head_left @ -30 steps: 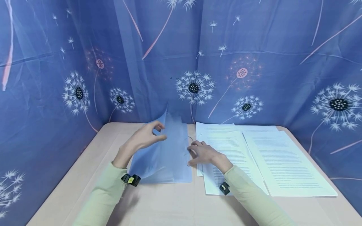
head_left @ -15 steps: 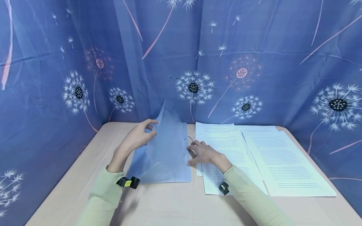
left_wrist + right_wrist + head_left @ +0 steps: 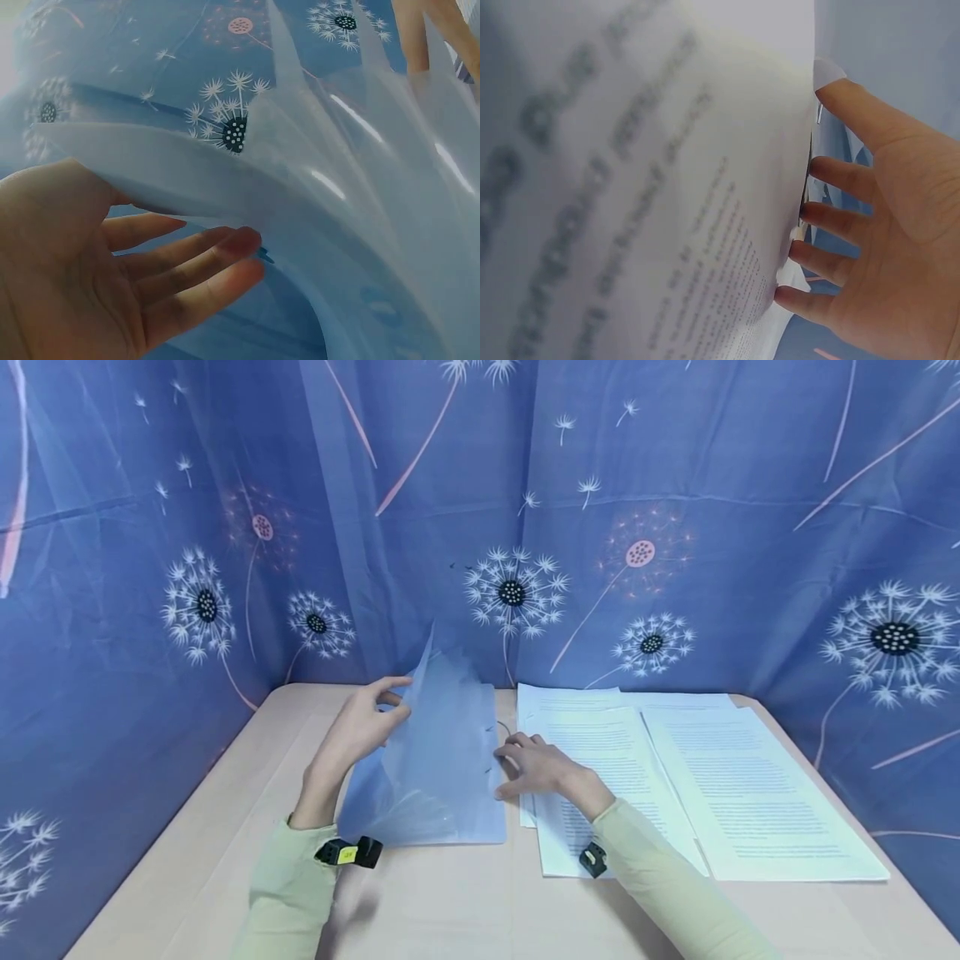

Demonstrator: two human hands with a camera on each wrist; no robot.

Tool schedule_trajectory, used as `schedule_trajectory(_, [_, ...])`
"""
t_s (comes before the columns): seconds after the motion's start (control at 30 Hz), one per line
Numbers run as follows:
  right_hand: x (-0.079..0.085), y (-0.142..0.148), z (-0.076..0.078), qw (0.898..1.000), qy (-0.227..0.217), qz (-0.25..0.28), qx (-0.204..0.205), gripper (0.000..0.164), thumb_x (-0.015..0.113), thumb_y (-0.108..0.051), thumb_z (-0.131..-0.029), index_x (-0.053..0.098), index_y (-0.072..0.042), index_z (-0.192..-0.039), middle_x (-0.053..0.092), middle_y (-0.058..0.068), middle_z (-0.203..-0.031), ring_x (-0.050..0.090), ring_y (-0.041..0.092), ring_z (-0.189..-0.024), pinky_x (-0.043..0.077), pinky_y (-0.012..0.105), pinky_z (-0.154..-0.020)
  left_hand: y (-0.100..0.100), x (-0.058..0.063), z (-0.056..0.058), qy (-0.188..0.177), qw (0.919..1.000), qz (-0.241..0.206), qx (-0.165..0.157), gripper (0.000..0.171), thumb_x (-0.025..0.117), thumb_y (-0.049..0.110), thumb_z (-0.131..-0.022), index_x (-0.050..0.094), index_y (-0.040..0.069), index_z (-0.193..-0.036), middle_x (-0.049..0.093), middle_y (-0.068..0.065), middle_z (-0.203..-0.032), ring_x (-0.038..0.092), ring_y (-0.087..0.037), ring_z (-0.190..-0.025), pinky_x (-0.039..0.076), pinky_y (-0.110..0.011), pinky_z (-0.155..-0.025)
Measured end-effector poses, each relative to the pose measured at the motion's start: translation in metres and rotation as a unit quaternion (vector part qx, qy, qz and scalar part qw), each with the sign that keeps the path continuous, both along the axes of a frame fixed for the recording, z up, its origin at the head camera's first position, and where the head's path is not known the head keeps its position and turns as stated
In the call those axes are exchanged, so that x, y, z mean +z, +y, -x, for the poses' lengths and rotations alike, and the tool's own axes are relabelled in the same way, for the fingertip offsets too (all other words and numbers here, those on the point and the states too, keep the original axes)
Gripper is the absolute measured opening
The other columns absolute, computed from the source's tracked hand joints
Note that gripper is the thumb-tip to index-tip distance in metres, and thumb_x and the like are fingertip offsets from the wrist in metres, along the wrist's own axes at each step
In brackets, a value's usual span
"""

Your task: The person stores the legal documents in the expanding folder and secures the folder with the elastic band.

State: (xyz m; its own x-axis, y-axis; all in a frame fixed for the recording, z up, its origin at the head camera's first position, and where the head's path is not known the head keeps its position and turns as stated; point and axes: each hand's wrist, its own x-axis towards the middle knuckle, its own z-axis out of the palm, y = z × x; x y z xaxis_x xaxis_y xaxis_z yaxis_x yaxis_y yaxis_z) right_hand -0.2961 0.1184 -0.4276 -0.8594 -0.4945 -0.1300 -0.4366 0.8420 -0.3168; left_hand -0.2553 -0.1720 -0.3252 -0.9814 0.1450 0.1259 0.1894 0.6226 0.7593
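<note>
A blue folder [image 3: 450,777] with translucent plastic sleeves [image 3: 352,157] lies on the table, left of the papers. My left hand [image 3: 358,727] is at its raised leaf; in the left wrist view the leaf passes between thumb and fingers, the thumb tip hidden behind it. The leaf's upper corner stands tall and several sleeves fan out to the right. My right hand [image 3: 536,766] has its fingertips at the folder's right edge, fingers spread, beside the printed sheets. In the right wrist view the fingers [image 3: 840,262] lie along a sheet's edge, the thumb near a clear tab.
Overlapping printed sheets [image 3: 750,793] cover the right half of the table [image 3: 435,902]. My right forearm crosses the nearer sheets. A blue dandelion-print curtain [image 3: 420,552] encloses the back and sides. Wrist cameras [image 3: 348,852] sit on both sleeves.
My left hand has moved left and slightly down with the raised leaf, exposing more of the folder's sleeves. My right hand has stayed at the right edge.
</note>
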Motion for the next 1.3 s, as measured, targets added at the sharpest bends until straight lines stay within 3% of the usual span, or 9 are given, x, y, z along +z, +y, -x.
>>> schedule_trajectory(0.5, [0.001,-0.0022,0.0008,1.0,0.003,-0.012,-0.002,0.078,0.074,-0.055,-0.081,0.05,-0.02,-0.146,0.04,0.009,-0.154,0.041,0.036,-0.137,0.035,0.059,-0.111,-0.0057,0.0009,-0.0048,0.009,0.9987,-0.036,0.036,0.05,0.052,0.024,-0.094,0.052,0.024,-0.145,0.064,-0.01,-0.12,0.046,-0.02,-0.056,0.045,-0.033,-0.054])
schedule_trajectory(1.3, [0.0027,-0.0011,-0.0002,1.0,-0.011,-0.006,0.0,0.076,0.074,-0.051,-0.083,0.05,-0.017,-0.147,0.041,0.011,-0.152,0.042,0.035,-0.136,0.035,0.059,-0.11,0.0038,-0.0075,0.0028,0.018,0.9984,-0.045,0.028,0.046,0.053,0.02,-0.095,0.057,0.021,-0.141,0.066,-0.013,-0.117,0.05,-0.021,-0.058,0.042,-0.032,-0.053])
